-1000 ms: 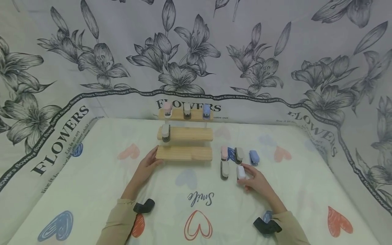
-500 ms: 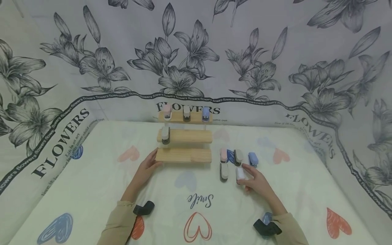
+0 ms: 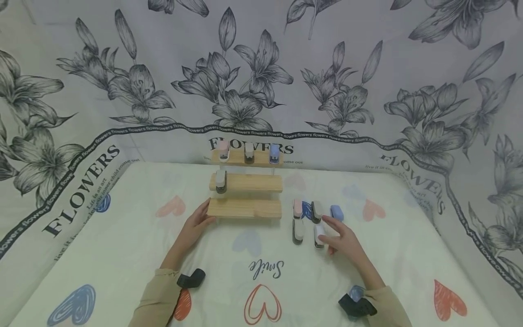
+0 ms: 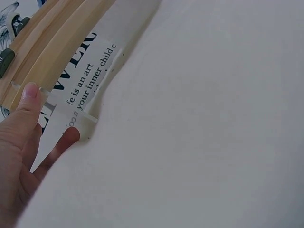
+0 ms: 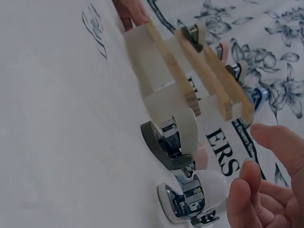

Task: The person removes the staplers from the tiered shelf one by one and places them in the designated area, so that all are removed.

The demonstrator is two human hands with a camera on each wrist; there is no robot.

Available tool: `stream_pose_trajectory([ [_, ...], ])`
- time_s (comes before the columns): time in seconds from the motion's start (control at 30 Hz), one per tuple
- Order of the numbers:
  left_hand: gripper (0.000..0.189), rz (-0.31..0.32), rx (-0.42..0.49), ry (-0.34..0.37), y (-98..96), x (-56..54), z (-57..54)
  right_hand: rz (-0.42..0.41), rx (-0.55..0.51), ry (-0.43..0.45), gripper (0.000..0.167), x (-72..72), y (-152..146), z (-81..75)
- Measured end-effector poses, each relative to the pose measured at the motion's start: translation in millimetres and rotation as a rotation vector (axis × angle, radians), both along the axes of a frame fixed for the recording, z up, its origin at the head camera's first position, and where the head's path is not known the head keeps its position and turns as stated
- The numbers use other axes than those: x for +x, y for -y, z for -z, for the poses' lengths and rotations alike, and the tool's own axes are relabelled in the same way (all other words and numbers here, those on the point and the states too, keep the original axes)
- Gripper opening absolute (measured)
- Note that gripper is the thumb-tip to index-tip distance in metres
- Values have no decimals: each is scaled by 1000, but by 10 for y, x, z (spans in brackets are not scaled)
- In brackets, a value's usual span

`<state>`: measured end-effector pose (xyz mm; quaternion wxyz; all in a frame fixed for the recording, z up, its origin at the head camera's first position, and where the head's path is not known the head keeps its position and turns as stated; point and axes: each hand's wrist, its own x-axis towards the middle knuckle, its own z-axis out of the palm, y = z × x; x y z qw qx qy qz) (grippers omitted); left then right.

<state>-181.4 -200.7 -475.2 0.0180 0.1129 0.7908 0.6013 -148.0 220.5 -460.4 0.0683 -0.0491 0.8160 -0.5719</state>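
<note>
White stapler (image 3: 318, 235): one, on printed cloth (image 3: 220, 295), right of wooden rack (image 3: 245, 209). Right hand (image 3: 346, 241): grip released, fingers parted at the stapler. Left hand (image 3: 196, 225): touching rack's lowest tier; whether clasping, cannot tell.

You have dim, diffuse light and only soft, faint shadows. In your head view, the backdrop (image 3: 298, 91) dulls to grey and fine print softens. Your left wrist view renders the cloth (image 4: 190, 118) flat grey; your right shows small glints on the stapler (image 5: 194, 194).
</note>
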Motion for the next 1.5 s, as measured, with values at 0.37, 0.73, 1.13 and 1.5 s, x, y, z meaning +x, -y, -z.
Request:
stream_pose_trajectory([
  [0.37, 66, -4, 5, -6, 103, -83, 197, -230, -105, -173, 57, -17, 330, -351],
  [0.73, 62, 5, 0, -24, 40, 3, 29, -337, -71, -182, 58, -344, 1008, -579],
  [1.13, 66, -16, 11, 9, 111, -74, 257, -320, -43, -93, 77, -813, 1906, -524],
  [1.5, 61, 9, 24, -5, 25, 57, -8, -231, -236, 28, 93, -1028, 2390, -507],
])
